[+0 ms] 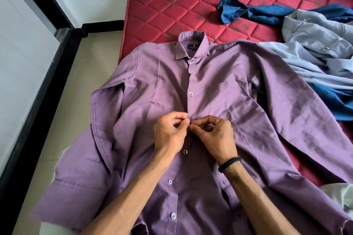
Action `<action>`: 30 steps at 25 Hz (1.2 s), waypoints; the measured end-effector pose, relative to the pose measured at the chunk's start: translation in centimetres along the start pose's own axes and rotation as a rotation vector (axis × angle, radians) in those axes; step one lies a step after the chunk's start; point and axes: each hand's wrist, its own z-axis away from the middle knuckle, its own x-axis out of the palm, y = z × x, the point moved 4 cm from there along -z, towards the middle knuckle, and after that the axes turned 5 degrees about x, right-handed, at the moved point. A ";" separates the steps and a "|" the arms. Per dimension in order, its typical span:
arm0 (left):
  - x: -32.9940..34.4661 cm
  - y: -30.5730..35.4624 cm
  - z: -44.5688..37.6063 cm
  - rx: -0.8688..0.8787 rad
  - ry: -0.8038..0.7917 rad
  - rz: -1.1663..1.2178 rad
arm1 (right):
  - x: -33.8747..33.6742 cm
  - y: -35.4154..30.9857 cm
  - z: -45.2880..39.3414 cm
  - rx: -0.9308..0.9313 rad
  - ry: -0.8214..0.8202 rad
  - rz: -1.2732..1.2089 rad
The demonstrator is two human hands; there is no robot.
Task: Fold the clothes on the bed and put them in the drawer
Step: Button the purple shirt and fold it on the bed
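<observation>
A purple long-sleeved shirt (219, 91) lies face up on the red quilted mattress (191, 2), collar away from me. Its upper buttons are fastened; the lower placket lies apart. My left hand (170, 133) pinches the placket's left edge at mid-chest. My right hand (214, 135), with a black braided band on the wrist, pinches the opposite edge, and the fingertips of both meet over a button. The shirt's left sleeve hangs over the mattress edge toward the floor.
A blue garment (248, 12) and light grey-blue trousers (315, 44) lie crumpled at the right of the mattress. Beige floor tiles (63, 110) and a black-framed white panel (23, 53) are at the left. No drawer is in view.
</observation>
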 end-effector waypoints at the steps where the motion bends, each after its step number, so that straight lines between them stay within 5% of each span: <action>1: 0.1 0.2 0.1 0.052 0.007 -0.050 | 0.0 0.1 -0.1 0.020 -0.017 -0.002; 5: 0.6 1.9 0.7 0.325 -0.040 -0.172 | -0.1 -0.1 -0.3 0.099 -0.009 -0.043; 10: 0.9 2.8 0.7 0.528 -0.086 -0.225 | -0.5 0.0 -0.7 0.284 -0.227 -0.387; 15: -1.4 2.3 -0.3 0.482 -0.106 -0.371 | -2.8 -1.9 -0.3 0.037 -0.058 -0.007; 18: -2.5 1.2 2.9 0.523 -0.274 -0.501 | -4.7 -2.9 3.4 -0.134 0.049 0.241; 23: -1.7 0.0 5.2 0.482 -0.378 -0.643 | -2.6 1.4 9.0 -0.100 0.134 0.803; 30: -2.1 1.2 5.3 0.465 -0.389 -0.680 | -1.9 0.3 8.4 -0.223 0.305 0.645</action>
